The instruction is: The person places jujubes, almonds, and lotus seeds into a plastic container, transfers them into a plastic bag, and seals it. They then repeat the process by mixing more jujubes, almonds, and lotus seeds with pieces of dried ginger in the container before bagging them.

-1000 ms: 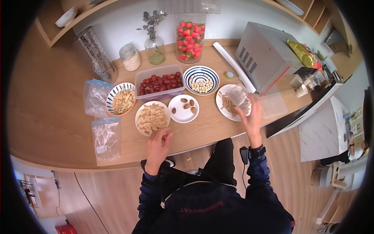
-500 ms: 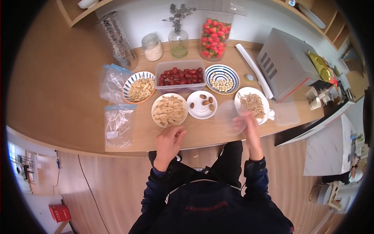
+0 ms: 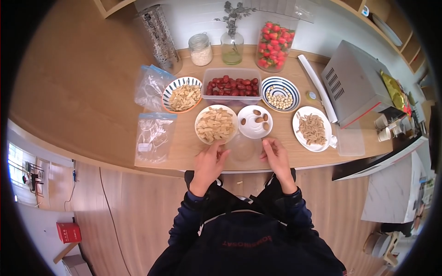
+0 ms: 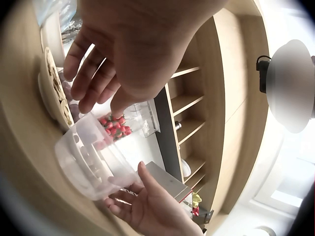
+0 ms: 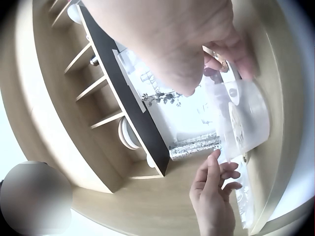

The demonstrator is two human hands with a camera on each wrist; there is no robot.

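Observation:
A clear round plastic tub (image 3: 243,149) stands at the counter's front edge between the two hands. My right hand (image 3: 277,161) grips its right side, thumb and fingers at the wall, as the left wrist view shows. My left hand (image 3: 209,164) is on the other side, fingers loosely bent and holding nothing, close in front of a white bowl (image 3: 216,139) of pale dried slices. Just behind the tub is a small white plate (image 3: 252,133) with several brown oval nuts. Right of it sits a white plate (image 3: 317,147) of brownish dried strips.
Behind stand a patterned bowl (image 3: 166,102) of dried pieces, a box (image 3: 214,97) of red dates and a blue-ringed bowl (image 3: 294,102) of pale round seeds. Plastic bags (image 3: 154,149) lie at left. A strawberry jar (image 3: 276,46) and a microwave (image 3: 354,85) stand farther back.
My right hand has moved left from over the plate of brownish strips, bringing the clear tub to the front edge near my left hand. More strips show on that plate. The view has shifted.

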